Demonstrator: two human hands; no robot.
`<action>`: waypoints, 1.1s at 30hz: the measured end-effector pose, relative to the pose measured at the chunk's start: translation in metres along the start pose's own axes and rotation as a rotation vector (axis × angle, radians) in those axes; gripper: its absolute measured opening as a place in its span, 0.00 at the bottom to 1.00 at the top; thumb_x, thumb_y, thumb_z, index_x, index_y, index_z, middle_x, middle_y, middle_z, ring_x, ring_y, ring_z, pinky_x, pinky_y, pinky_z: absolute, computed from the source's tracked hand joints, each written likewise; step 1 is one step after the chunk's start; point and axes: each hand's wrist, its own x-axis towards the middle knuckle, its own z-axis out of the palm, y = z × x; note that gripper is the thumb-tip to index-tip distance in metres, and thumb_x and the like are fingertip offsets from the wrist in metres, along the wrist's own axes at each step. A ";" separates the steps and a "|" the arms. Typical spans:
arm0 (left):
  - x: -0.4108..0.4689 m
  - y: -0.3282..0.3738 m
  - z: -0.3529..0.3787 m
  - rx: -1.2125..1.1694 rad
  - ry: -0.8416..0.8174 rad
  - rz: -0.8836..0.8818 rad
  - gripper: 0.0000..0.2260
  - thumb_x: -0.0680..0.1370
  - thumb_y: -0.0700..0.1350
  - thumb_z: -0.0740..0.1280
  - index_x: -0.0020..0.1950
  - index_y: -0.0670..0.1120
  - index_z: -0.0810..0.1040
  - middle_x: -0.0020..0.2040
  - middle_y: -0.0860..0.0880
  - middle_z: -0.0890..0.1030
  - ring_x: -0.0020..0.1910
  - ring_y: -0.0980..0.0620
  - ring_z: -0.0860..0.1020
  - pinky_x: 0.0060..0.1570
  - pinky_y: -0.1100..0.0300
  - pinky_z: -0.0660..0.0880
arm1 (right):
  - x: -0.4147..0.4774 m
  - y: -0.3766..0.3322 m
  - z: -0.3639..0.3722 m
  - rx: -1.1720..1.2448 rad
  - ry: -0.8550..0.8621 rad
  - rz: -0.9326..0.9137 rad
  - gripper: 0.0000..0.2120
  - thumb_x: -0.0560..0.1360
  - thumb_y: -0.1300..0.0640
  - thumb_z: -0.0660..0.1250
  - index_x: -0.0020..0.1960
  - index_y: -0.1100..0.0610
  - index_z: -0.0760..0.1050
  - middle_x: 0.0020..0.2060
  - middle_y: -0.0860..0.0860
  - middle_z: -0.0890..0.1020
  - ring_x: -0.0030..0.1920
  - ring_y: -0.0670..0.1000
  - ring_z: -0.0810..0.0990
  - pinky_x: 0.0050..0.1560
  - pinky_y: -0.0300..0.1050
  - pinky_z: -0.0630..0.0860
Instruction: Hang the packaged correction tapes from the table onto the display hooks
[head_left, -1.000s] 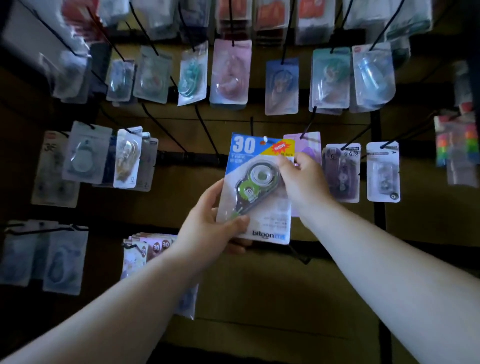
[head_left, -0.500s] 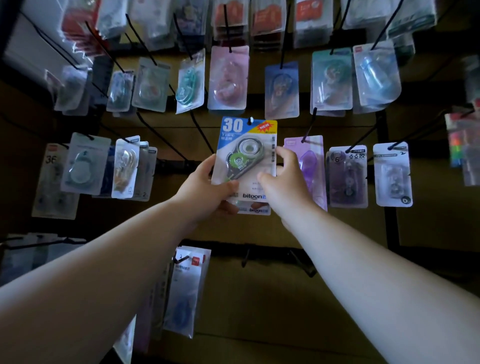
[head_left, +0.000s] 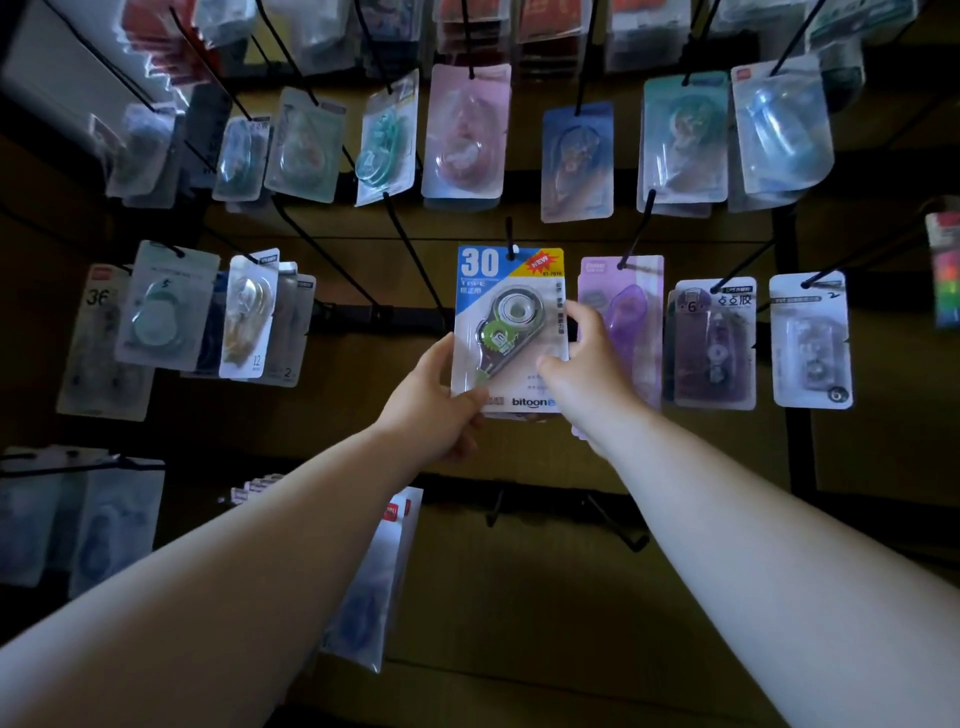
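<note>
A blue and white correction tape pack (head_left: 506, 312), marked "30" with a green and grey tape inside, hangs with its top hole on a black display hook (head_left: 510, 236) in the middle row. My left hand (head_left: 434, 408) grips its lower left corner, thumb across the front. My right hand (head_left: 587, 374) holds its right edge with the fingertips. More packs of the same kind show just behind its bottom edge.
Rows of other packaged tapes hang all around: a purple pack (head_left: 623, 322) directly right, dark and white packs (head_left: 810, 338) further right, pastel packs (head_left: 465, 130) above. Bare black hooks (head_left: 405, 254) stick out to the left and below (head_left: 618, 525).
Both hands carried the pack up and away from me to the middle hook. Its hole now sits on the hook's tip, and my right hand has slid to the pack's right edge.
</note>
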 end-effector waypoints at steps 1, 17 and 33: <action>0.003 -0.003 0.002 -0.010 0.000 -0.012 0.26 0.78 0.42 0.61 0.73 0.57 0.57 0.37 0.50 0.78 0.26 0.55 0.73 0.24 0.67 0.73 | 0.003 0.002 0.000 -0.008 -0.008 -0.002 0.26 0.77 0.67 0.57 0.72 0.52 0.57 0.65 0.54 0.72 0.53 0.51 0.74 0.36 0.35 0.73; 0.000 -0.034 -0.009 0.180 0.100 -0.014 0.21 0.79 0.50 0.59 0.72 0.49 0.62 0.43 0.52 0.78 0.31 0.58 0.72 0.24 0.68 0.70 | 0.017 0.034 0.011 -0.175 -0.003 0.080 0.22 0.75 0.57 0.62 0.68 0.57 0.63 0.60 0.57 0.73 0.55 0.55 0.74 0.44 0.45 0.72; -0.240 -0.076 -0.038 -0.266 -0.059 -0.317 0.13 0.76 0.36 0.60 0.33 0.39 0.78 0.21 0.44 0.76 0.14 0.56 0.68 0.15 0.70 0.62 | -0.183 0.001 -0.020 -0.053 -0.325 0.010 0.13 0.74 0.61 0.63 0.34 0.47 0.74 0.31 0.46 0.80 0.32 0.40 0.76 0.40 0.41 0.75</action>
